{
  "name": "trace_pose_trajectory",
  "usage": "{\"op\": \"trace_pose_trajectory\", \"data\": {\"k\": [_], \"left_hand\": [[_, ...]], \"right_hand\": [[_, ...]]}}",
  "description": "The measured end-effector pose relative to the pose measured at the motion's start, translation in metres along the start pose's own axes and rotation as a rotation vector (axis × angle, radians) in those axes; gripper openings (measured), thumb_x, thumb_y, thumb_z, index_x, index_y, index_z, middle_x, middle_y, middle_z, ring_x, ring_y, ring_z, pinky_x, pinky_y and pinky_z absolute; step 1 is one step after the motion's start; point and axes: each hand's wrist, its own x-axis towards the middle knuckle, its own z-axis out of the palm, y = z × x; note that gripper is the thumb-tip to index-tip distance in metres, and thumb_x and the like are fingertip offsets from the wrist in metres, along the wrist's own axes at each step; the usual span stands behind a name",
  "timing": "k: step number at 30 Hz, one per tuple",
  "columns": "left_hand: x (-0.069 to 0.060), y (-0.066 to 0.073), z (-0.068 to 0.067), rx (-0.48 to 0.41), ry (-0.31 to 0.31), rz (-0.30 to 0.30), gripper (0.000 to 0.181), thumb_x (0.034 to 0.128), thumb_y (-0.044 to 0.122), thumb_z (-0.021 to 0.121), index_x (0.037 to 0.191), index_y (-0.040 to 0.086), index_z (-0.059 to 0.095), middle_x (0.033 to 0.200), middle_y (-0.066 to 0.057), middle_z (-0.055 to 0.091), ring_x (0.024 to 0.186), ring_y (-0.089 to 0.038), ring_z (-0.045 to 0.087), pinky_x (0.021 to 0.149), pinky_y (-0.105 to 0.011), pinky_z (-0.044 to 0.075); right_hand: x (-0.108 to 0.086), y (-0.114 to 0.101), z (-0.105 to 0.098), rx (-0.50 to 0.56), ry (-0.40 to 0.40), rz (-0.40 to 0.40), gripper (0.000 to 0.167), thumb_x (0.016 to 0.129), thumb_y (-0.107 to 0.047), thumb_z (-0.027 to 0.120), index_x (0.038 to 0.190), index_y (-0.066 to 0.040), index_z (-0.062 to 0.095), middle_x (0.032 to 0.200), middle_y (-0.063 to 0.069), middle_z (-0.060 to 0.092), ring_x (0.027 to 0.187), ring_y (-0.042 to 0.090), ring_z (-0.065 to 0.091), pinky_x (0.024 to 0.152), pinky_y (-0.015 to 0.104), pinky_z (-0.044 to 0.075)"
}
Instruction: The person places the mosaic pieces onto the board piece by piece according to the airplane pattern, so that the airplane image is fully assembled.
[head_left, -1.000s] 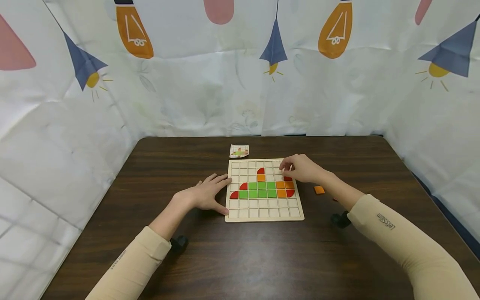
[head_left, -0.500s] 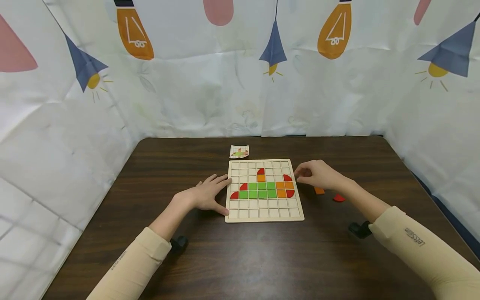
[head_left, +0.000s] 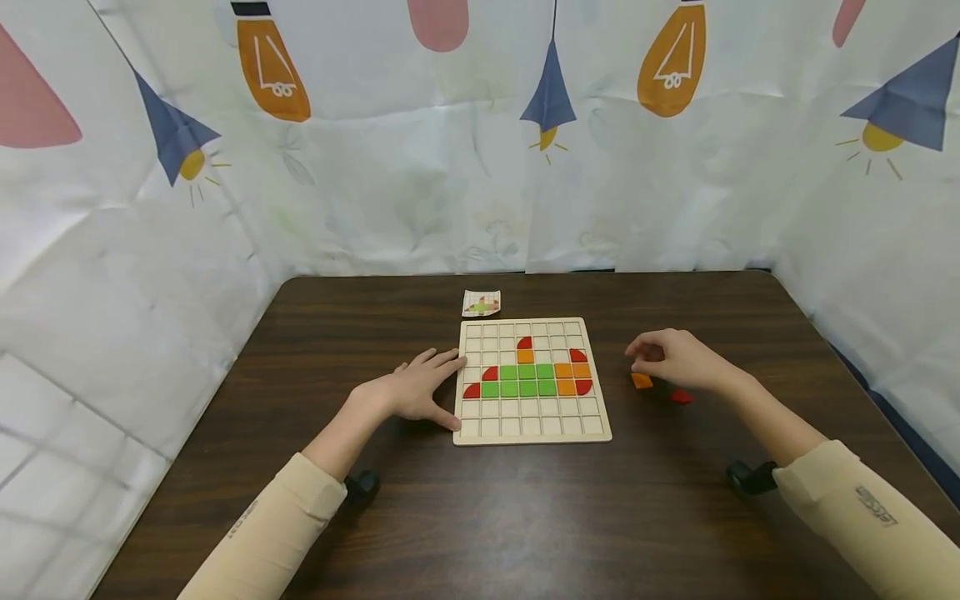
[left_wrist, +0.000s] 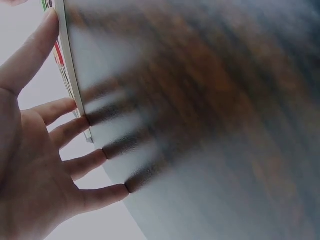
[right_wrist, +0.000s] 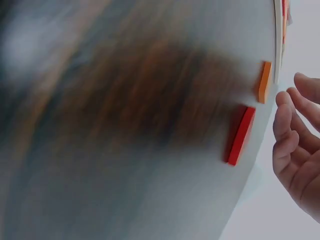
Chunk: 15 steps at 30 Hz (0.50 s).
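A pale wooden grid board (head_left: 529,427) lies on the table, with green, orange and red tiles set in some of its squares. My left hand (head_left: 411,390) rests at the board's left edge, fingers spread and touching it; in the left wrist view the thumb (left_wrist: 37,52) lies on the frame. Over the table to the right of the board, my right hand (head_left: 678,360) hovers with loosely bent fingers and nothing visible between them. Just below its fingertips lies an orange square tile (head_left: 642,381). A red rounded tile (head_left: 681,396) lies under the palm side, nearer me.
A small picture card (head_left: 482,303) showing a coloured grid pattern lies behind the board. The dark wooden table (head_left: 540,517) ends at a white printed curtain (head_left: 420,192) at the back and sides.
My right hand has moved right, from the board's upper right corner to above the loose orange tile. A red rounded tile it covered on the board is now uncovered. The left hand stays.
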Motion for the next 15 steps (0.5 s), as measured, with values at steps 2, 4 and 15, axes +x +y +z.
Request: {"op": "trace_pose_trajectory", "data": {"k": [2, 4, 15], "left_hand": [[-0.0004, 0.001, -0.0001, 0.006, -0.003, -0.003, 0.108, 0.0824, 0.057, 0.082, 0.165, 0.017, 0.025, 0.17, -0.009, 0.015, 0.155, -0.042, 0.008, 0.113, -0.073, 0.017], [-0.0009, 0.0021, -0.0005, 0.017, -0.006, -0.007, 0.108, 0.0822, 0.059, 0.081, 0.165, 0.018, 0.025, 0.171, -0.008, 0.015, 0.155, -0.041, 0.008, 0.113, -0.074, 0.014], [-0.002, 0.0026, -0.0031, 0.041, -0.017, 0.013, 0.112, 0.0812, 0.061, 0.081, 0.166, 0.015, 0.023, 0.171, -0.01, 0.013, 0.154, -0.043, 0.008, 0.111, -0.076, 0.016]], "right_hand": [[-0.0026, 0.0032, -0.0013, 0.003, -0.009, 0.016, 0.023, 0.099, -0.015, 0.071, 0.118, -0.002, 0.071, 0.096, -0.001, 0.07, 0.082, 0.016, 0.063, 0.076, 0.037, 0.054], [-0.0049, 0.0052, -0.0031, -0.003, -0.021, 0.03, 0.025, 0.098, -0.015, 0.072, 0.119, -0.002, 0.071, 0.097, 0.0, 0.069, 0.084, 0.017, 0.062, 0.078, 0.038, 0.053], [-0.0098, 0.0066, -0.0061, 0.009, -0.11, 0.011, 0.027, 0.091, -0.008, 0.078, 0.116, 0.0, 0.07, 0.098, 0.005, 0.063, 0.083, 0.019, 0.058, 0.073, 0.036, 0.052]]}}
